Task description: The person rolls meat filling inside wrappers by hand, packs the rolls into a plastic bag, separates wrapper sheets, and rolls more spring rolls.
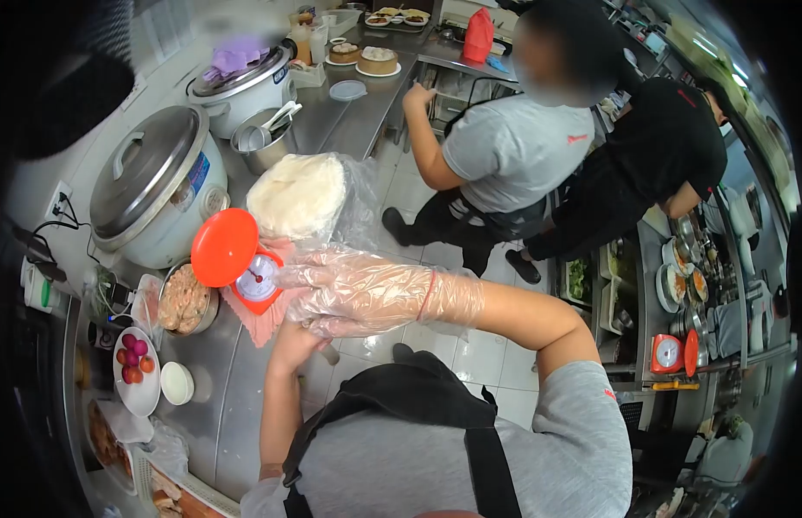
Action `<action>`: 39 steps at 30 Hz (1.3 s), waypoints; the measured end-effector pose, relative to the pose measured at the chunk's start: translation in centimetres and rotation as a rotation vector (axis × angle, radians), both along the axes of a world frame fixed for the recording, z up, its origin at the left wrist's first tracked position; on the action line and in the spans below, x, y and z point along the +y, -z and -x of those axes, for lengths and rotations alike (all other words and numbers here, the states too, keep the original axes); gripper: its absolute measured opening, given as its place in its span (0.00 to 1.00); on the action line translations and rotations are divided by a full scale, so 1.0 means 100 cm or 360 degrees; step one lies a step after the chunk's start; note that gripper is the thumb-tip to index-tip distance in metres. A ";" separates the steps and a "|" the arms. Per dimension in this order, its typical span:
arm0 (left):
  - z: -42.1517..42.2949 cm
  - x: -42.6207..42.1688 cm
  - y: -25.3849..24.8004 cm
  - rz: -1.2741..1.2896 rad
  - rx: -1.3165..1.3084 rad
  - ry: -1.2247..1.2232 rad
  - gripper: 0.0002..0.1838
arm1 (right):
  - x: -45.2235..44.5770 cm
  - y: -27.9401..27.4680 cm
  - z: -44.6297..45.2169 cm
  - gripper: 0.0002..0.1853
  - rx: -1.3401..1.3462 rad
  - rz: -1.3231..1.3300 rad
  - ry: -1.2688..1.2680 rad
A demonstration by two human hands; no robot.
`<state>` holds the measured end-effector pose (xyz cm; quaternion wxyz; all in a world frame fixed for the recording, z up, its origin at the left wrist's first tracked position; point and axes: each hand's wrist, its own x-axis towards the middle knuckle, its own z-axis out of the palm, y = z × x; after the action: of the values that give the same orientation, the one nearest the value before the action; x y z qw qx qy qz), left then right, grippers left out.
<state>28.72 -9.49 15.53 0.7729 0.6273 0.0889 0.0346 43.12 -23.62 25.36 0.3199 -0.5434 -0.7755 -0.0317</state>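
Observation:
My right hand wears a clear plastic glove with a red band at the wrist; its fingers are spread and nothing shows in them. Below it, my bare left hand is near the counter's edge, its fingers mostly hidden behind the glove. A red scale with a round red pan stands on a pink cloth, left of my hands. Beyond them lies a pale dough-like mass on clear plastic. A metal bowl of minced filling is left of the scale.
Large cookers line the wall beside a metal pot with utensils. Nearer are a plate of red and purple round items and a white cup. Two people stand across the aisle. Another red scale is at right.

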 end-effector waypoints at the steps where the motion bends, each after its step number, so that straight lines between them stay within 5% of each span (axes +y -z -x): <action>1: -0.001 -0.003 -0.008 0.0003 -0.0071 0.0022 0.10 | -0.001 0.004 0.000 0.14 0.0062 0.0029 -0.0003; 11: -0.002 -0.006 -0.011 0.0176 -0.0127 -0.0100 0.03 | 0.001 0.025 -0.004 0.15 0.0110 0.0200 0.0063; 19: 0.003 -0.001 0.005 -0.0217 -0.0123 -0.0399 0.04 | 0.014 0.020 0.006 0.13 -0.0123 0.0256 0.0167; 24: -0.003 -0.003 0.035 -0.0185 -0.0114 -0.0789 0.06 | 0.016 0.025 0.009 0.12 -0.0227 0.0186 0.0222; 28: -0.007 -0.011 0.031 -0.0160 -0.0023 -0.0993 0.09 | 0.019 0.055 0.014 0.16 0.0102 -0.0209 0.0334; 35: -0.035 -0.021 0.039 -0.0074 -0.0234 -0.0684 0.08 | -0.017 0.059 0.009 0.17 0.0301 0.0131 0.0578; 39: -0.052 -0.030 0.044 -0.0162 -0.0321 -0.0446 0.08 | -0.038 0.058 0.008 0.18 -0.0013 -0.0194 0.0918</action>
<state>33.89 -12.45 11.15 0.7327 0.6405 0.0957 0.2090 42.30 -27.38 19.59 0.3266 -0.7210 -0.5870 -0.1702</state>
